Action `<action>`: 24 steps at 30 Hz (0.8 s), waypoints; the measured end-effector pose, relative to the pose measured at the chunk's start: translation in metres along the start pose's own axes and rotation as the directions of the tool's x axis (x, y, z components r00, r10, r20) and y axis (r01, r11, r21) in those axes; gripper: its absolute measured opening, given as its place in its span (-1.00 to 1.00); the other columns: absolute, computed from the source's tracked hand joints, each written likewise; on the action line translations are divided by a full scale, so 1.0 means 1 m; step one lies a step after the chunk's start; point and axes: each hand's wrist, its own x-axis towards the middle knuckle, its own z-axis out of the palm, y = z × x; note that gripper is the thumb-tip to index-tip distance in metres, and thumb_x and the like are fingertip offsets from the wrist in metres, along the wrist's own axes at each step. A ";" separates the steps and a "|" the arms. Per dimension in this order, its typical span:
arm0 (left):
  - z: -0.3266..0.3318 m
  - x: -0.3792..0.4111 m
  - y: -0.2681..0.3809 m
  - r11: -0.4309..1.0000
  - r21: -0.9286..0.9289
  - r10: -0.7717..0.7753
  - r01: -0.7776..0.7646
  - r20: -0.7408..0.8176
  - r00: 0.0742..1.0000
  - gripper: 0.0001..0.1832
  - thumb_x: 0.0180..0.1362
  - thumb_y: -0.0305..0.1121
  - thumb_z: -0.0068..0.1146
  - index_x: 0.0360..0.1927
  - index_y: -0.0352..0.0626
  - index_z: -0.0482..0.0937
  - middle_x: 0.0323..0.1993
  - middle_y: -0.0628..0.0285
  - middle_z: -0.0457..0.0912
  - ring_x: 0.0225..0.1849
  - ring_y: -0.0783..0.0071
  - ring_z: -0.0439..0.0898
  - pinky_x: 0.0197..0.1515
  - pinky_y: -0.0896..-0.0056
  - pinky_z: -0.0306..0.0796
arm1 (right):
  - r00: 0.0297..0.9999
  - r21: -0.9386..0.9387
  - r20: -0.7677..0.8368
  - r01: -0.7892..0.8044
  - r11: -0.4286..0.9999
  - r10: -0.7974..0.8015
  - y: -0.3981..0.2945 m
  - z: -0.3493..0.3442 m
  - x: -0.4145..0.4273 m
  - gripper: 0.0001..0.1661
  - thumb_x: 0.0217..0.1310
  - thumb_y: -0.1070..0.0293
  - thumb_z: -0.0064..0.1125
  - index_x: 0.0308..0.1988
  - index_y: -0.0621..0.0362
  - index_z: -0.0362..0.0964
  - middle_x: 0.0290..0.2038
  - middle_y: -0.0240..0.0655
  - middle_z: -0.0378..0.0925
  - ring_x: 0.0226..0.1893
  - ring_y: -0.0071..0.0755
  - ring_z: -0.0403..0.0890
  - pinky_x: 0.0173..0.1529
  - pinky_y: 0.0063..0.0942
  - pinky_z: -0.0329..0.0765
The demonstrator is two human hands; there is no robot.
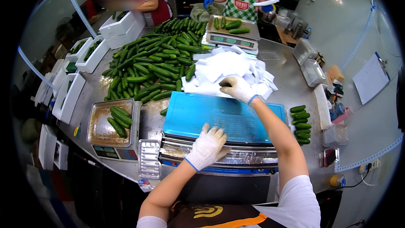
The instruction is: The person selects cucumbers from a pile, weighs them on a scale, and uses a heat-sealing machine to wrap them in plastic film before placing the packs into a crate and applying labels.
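In white knit gloves with blue cuffs, both my hands work over a film wrapping machine with a blue top plate (pixel 190 114). My left hand (pixel 208 147) lies palm down on its front edge, fingers stretched, by the clear film (pixel 253 156). A faint ribbed clear shape (pixel 234 122), perhaps a plastic tray, shows on the plate. Beyond the plate's back edge, my right hand (pixel 239 89) hovers at a heap of white sheets (pixel 227 66). Its fingers are curled; whether they pinch a sheet is hidden. Several cucumbers (pixel 302 125) lie in a column right of the machine.
A large cucumber pile (pixel 152 61) covers the back left. Scales stand at left (pixel 95 123) and back (pixel 234 41), both bearing cucumbers. Clear trays (pixel 149 160) sit left of the machine. White foam boxes (pixel 68 98) line the left edge. Two people stand across the steel table (pixel 281 69).
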 end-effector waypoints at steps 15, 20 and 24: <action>-0.015 -0.003 -0.002 0.967 -0.200 -0.231 0.157 -0.435 0.870 -0.47 -0.02 -0.27 0.29 0.01 -0.30 0.44 -0.07 -0.05 0.47 -0.04 0.06 0.48 0.08 0.00 0.29 | 0.985 0.660 -0.116 -0.017 0.751 0.124 -0.028 -0.002 0.007 -0.66 0.24 0.31 0.04 -0.10 0.36 0.44 -0.36 -0.36 0.52 -0.40 -0.50 0.52 -0.31 -0.49 0.48; -0.036 0.007 -0.019 0.070 -0.993 -0.835 0.094 -0.007 0.551 -0.40 0.13 -0.28 0.21 0.15 -0.45 0.32 0.03 -0.03 0.49 -0.03 0.33 0.52 0.01 0.40 0.42 | 0.993 0.690 0.116 -0.062 0.721 -0.025 -0.063 -0.008 -0.088 -0.58 0.23 0.29 0.07 0.03 0.30 0.39 -0.31 -0.38 0.53 -0.39 -0.62 0.51 -0.35 -0.64 0.46; -0.041 0.001 0.004 0.102 -0.991 -0.787 0.084 -0.029 0.616 -0.61 0.21 -0.25 0.14 -0.04 -0.38 0.51 -0.20 0.17 0.61 -0.22 0.50 0.53 -0.10 0.48 0.41 | 0.971 0.833 0.227 -0.231 0.503 0.070 -0.105 0.005 -0.138 -0.48 0.34 0.16 -0.12 0.13 0.31 0.29 -0.11 -0.28 0.51 -0.12 -0.44 0.54 -0.01 -0.48 0.47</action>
